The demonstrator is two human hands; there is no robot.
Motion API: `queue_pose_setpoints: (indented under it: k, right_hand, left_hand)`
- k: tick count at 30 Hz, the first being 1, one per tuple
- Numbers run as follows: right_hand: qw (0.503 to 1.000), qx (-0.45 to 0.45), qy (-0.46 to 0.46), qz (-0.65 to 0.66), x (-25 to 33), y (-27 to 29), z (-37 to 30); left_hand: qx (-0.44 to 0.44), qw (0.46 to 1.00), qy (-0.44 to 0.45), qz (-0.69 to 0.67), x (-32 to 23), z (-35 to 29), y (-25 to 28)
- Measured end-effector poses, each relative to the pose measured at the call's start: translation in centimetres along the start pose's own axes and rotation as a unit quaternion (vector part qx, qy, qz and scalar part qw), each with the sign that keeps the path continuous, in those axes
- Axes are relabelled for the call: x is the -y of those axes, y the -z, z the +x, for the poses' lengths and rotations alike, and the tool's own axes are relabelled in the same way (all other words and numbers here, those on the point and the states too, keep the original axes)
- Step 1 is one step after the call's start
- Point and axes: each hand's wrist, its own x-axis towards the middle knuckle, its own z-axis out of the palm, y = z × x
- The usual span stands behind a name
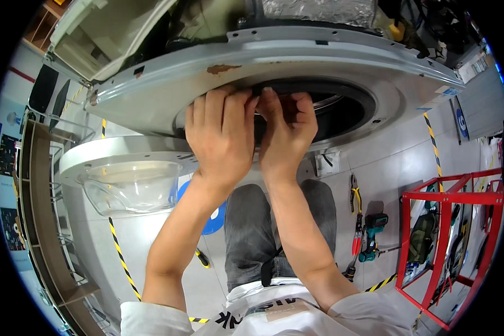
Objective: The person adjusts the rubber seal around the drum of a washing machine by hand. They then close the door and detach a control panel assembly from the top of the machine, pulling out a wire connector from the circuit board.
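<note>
- Grey floor tiles [386, 162] with yellow-and-black hazard tape [120, 255] run under the scene; the person crouches over them, knees in grey trousers [252, 229].
- A front-loading washer [168, 95], its front panel grey-white with a rust patch [223, 68], fills the upper part of the view.
- Its round opening is ringed by a dark rubber gasket [341, 92], and that is where both hands work, at the opening's lower-left rim.
- Left hand [221, 131]: back of the hand toward the camera, fingers close together and curled over the rim onto the gasket; the fingertips are hidden behind the edge.
- Right hand [285, 131]: just beside the left, touching it at the index fingers; fingers bent and pressed together, hooked on the gasket's edge. Whether they pinch the rubber I cannot tell.
- The washer door [129, 179], with a clear glass bowl in a pale ring, hangs open to the left, below the panel.
- On the floor to the right lie pliers [355, 196] with yellow-and-black grips, a red-handled tool [357, 242] and a teal drill [372, 235].
- A red metal rack [456, 196] stands at the far right, with tools inside.
</note>
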Motion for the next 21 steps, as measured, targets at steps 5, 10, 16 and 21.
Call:
queue_pose_setpoints:
  k: [5, 10, 16, 21]
  right_hand:
    - [1.000, 0.014, -0.021, 0.017, 0.5, -0.4, -0.3]
    - [0.998, 0.036, -0.048, -0.014, 0.7, -0.3, -0.3]
    - [1.000, 0.011, -0.022, -0.008, -0.3, -1.0, -0.4]
    - [1.000, 0.011, -0.003, -0.009, -0.3, -0.9, -0.6]
  left_hand:
    - [-0.018, 0.998, 0.049, -0.044, 0.9, -1.5, 0.1]
    - [-0.022, 0.992, 0.105, -0.063, 0.5, -1.6, -0.2]
    - [-0.053, 0.989, 0.118, -0.071, 0.4, -1.7, -0.7]
    - [-0.050, 0.995, 0.082, -0.041, 1.2, -1.8, -0.5]
